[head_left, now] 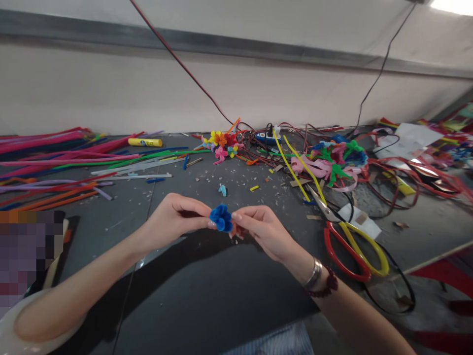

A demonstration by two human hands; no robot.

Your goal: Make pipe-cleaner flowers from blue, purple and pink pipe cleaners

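Note:
Both my hands meet above the dark grey worktable point(111, 222). My left hand point(177, 219) pinches a small blue pipe-cleaner flower point(220, 218) from the left between thumb and fingers. My right hand point(262, 232) grips the same flower from the right, with a reddish stem piece point(236, 231) showing under it. The flower's middle is partly hidden by my fingertips. A silver bangle and a dark red bead bracelet point(320, 278) sit on my right wrist.
Long pipe cleaners point(55, 158) lie at the left. Finished flowers point(221, 145), tangled wires and a power strip point(268, 138) lie ahead. Scissors with red and yellow handles point(351, 251) lie right of my right hand. A pixelated patch point(25, 256) covers the lower left.

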